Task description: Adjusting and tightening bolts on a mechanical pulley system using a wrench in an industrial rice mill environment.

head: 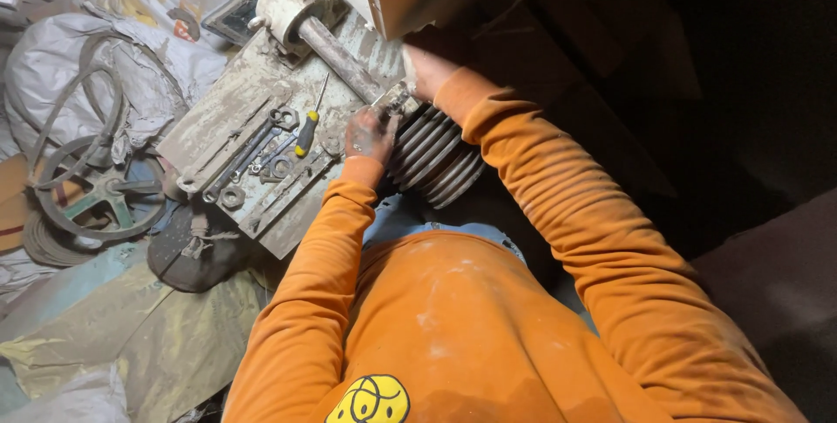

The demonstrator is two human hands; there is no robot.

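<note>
Grooved pulley [433, 154] gripped by curled left hand [368, 135], right hand [420, 72] closed beyond it, shaft [340, 59] angled up-left from pulley, screwdriver [308, 129] left of pulley.

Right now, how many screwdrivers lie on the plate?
1: the yellow-handled screwdriver lies on the dusty plate, right of the wrenches, left of the left hand. Others may be hidden.

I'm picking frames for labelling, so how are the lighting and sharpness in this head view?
Head view: warm, uneven light; the right side falls into near-black shadow; the left hand, grooved pulley and wrenches are lit and fairly sharp; the right hand is partly shadowed; no strong glare.
</note>
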